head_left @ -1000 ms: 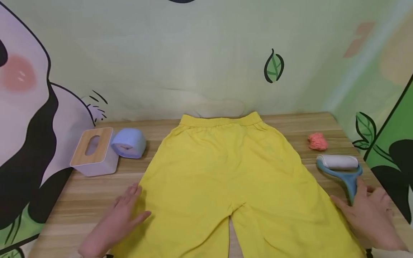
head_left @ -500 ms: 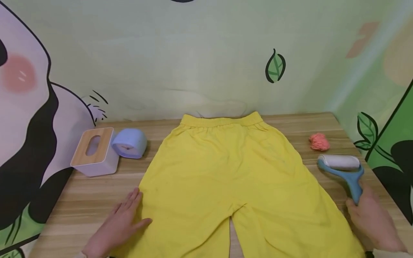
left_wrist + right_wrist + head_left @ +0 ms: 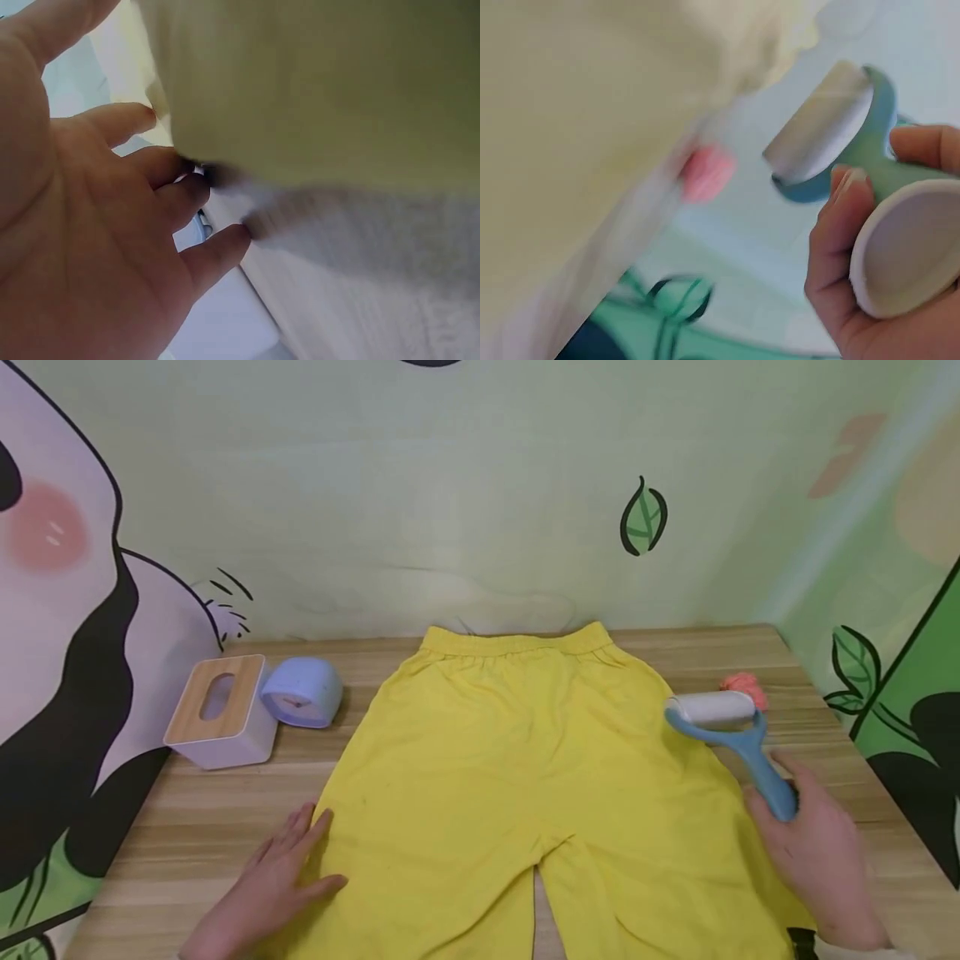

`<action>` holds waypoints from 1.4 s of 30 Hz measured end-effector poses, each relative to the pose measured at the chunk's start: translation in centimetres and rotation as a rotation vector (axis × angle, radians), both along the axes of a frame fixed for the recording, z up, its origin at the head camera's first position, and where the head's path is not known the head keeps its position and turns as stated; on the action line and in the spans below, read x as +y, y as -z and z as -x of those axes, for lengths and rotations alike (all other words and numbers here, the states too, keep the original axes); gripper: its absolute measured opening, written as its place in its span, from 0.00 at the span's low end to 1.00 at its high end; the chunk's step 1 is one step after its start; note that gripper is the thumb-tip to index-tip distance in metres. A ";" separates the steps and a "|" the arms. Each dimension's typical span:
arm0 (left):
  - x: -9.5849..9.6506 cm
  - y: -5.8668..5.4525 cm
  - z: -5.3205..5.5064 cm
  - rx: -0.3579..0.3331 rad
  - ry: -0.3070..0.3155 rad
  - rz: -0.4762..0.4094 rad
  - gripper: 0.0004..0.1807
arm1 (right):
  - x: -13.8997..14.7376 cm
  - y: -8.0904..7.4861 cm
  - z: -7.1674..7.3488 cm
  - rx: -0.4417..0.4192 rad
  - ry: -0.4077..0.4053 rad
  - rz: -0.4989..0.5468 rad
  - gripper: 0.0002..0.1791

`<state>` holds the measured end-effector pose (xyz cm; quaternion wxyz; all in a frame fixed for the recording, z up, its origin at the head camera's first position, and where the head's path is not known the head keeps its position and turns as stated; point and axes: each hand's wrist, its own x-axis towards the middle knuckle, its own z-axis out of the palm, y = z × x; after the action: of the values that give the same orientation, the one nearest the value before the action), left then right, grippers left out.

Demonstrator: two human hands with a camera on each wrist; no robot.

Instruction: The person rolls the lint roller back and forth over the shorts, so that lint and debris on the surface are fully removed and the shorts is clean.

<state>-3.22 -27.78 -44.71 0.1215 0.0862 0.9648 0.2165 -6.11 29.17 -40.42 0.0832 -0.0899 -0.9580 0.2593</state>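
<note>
Yellow shorts [image 3: 525, 760] lie spread on the wooden table, waistband toward the wall. My right hand [image 3: 817, 843] grips the blue handle of a lint roller [image 3: 750, 752], held up over the right edge of the shorts with its white roll pointing away from me. In the right wrist view the fingers curl round the handle of the lint roller [image 3: 821, 124]. My left hand [image 3: 262, 881] lies at the left edge of the shorts with fingers spread, fingertips right at the cloth. In the left wrist view the palm and straight fingers of the left hand [image 3: 105, 202] show.
A white tissue box with a wooden lid [image 3: 225, 710] and a light blue clock [image 3: 302, 693] stand at the left. Behind the lint roller is a crumpled coral-pink bundle [image 3: 750, 687]. A painted wall [image 3: 450, 510] rises at the table's back edge.
My right hand has taken hold of the lint roller's handle, lifted it off the table and brought it left over the shorts. The left hand has stayed nearly in place.
</note>
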 end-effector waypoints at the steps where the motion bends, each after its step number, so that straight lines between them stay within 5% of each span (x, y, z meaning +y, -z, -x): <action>1: 0.0 0.1 0.0 -0.004 -0.003 -0.010 0.51 | -0.9 -0.2 0.0 0.016 -0.045 -0.001 0.34; 8: -0.1 0.4 0.1 -0.048 -0.019 -0.007 0.57 | -8.5 -0.8 0.3 0.163 -0.324 0.003 0.25; 21: -0.3 0.6 0.0 -0.036 -0.035 0.014 0.60 | -20.7 1.6 -0.3 0.182 -0.737 0.058 0.24; 30: 0.2 0.4 -0.1 -0.014 -0.042 0.022 0.59 | -25.6 2.4 -0.5 0.172 -0.853 0.054 0.23; 42: 0.0 0.5 0.0 -0.008 -0.037 0.058 0.58 | -28.3 2.4 -0.2 0.138 -0.877 0.003 0.25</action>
<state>-3.21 -27.77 -45.23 0.1238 0.0637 0.9717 0.1909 -5.90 0.85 -42.86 0.0287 0.3425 -0.8974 0.2768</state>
